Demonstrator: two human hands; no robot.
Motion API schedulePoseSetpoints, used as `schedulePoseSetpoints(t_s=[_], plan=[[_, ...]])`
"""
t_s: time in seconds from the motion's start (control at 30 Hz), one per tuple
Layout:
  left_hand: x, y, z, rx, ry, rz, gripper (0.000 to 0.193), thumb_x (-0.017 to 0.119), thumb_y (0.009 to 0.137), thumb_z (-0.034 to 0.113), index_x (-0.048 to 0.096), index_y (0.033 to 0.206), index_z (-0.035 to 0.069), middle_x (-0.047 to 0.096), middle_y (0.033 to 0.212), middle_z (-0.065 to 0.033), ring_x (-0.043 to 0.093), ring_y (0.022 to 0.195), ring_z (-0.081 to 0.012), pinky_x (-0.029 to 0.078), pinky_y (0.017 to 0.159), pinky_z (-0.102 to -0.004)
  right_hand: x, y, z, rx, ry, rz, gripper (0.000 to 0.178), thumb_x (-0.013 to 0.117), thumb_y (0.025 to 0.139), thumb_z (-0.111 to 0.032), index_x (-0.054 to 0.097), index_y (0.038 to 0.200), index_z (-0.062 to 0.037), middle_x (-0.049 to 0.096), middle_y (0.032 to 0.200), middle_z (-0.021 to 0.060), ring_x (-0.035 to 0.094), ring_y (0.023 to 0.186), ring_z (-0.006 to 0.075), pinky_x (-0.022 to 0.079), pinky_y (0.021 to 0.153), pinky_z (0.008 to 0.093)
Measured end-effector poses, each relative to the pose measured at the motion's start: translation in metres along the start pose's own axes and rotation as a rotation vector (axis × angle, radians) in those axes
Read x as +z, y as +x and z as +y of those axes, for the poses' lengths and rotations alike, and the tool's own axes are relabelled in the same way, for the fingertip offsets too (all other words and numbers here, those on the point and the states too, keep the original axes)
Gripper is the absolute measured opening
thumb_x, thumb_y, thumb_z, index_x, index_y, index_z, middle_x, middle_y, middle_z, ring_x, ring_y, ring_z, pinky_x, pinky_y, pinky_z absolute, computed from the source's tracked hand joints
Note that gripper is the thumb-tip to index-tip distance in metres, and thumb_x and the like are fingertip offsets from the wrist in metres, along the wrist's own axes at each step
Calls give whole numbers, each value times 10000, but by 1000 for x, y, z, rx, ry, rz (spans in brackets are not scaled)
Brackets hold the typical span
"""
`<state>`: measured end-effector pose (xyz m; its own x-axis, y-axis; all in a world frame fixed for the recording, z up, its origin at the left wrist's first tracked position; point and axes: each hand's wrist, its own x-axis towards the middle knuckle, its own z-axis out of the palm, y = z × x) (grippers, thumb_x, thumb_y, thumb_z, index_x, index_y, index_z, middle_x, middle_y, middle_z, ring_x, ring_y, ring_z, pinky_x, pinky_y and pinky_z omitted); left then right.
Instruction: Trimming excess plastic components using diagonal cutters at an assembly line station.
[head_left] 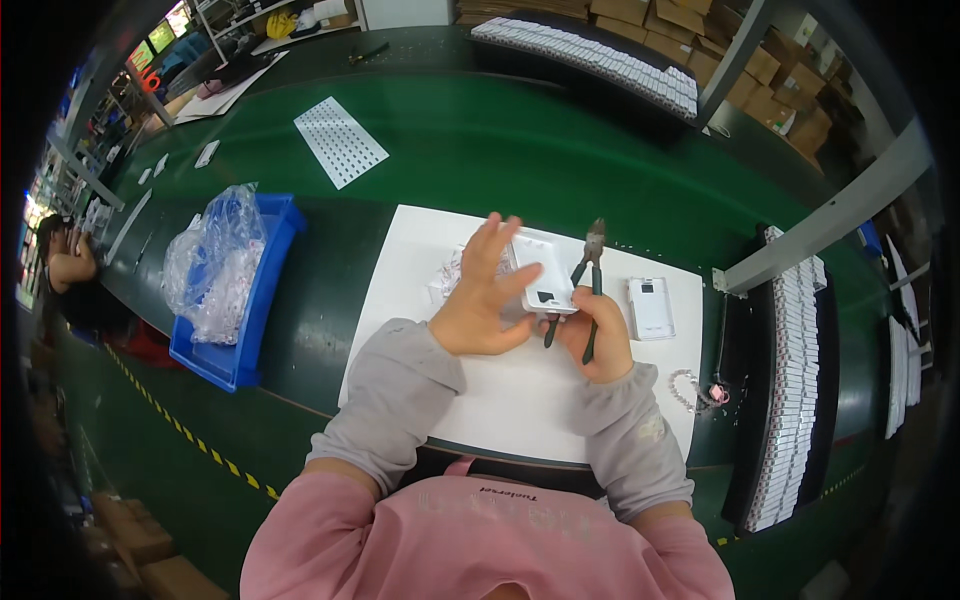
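Observation:
A white plastic case (538,255) with a dark rectangular opening at its near end is gripped at its near right corner by my right hand (602,338). The same hand also holds cutting pliers (596,245), their dark green handles running through the fingers and their jaws pointing away from me. My left hand (482,300) is at the case's left side, fingers spread; whether they touch it I cannot tell. Partly hidden behind the left hand lie small white pieces with red marks (444,276). A second white case (652,312) lies to the right on the white sheet (510,400).
On the left stands a blue bin (278,270) with a clear plastic bag (215,240). A perforated white sheet (340,142) lies on the green belt (430,130). Rows of white cases (795,390) line the right, near a metal post (830,205). A beaded bracelet (684,390) lies nearby. Another person (75,270) sits far left.

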<state>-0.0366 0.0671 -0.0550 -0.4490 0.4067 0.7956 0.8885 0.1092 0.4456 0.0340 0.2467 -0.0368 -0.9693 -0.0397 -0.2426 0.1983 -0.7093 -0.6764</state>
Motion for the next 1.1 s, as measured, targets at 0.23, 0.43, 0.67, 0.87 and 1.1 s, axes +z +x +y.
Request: schedulePoseSetpoints(t_s=[0.23,0.43,0.67,0.87,1.1], plan=[[-8,6,0,-208,-165,-263,949,815,630,159,259,1389,40,349,1401,-176,310,1302,-407,304,1043,-437,-15,7,5,131,-375,-175,220,604,899,-228,559,851,-18,555,800,61,554,740,153,468,687,279],[-4,4,3,-130,-270,-128,1162,819,634,174,26,1478,84,410,1342,-187,385,1250,-386,359,1007,-437,-10,6,10,59,-562,-204,290,601,914,-307,575,831,-30,559,749,23,523,708,109,431,657,247],[-14,7,0,-578,-784,538,858,564,797,191,46,1471,79,463,1281,-222,542,1068,-264,439,935,-371,-10,15,15,-373,-878,-91,246,666,847,-227,619,805,11,535,776,36,504,689,138,413,638,271],[-30,10,-12,-764,-1184,892,592,410,904,541,388,1281,84,470,1267,-227,553,1009,-318,450,880,-404,-11,26,28,-735,-1502,-138,129,723,698,-111,689,796,-35,568,860,93,548,787,294,425,662,372],[-25,12,-16,-751,-1246,882,680,455,871,590,438,1236,17,490,1219,-195,520,1031,-315,406,908,-404,-6,38,47,-732,-1694,-96,160,746,669,-176,700,793,-85,565,932,62,522,889,268,372,732,406]])
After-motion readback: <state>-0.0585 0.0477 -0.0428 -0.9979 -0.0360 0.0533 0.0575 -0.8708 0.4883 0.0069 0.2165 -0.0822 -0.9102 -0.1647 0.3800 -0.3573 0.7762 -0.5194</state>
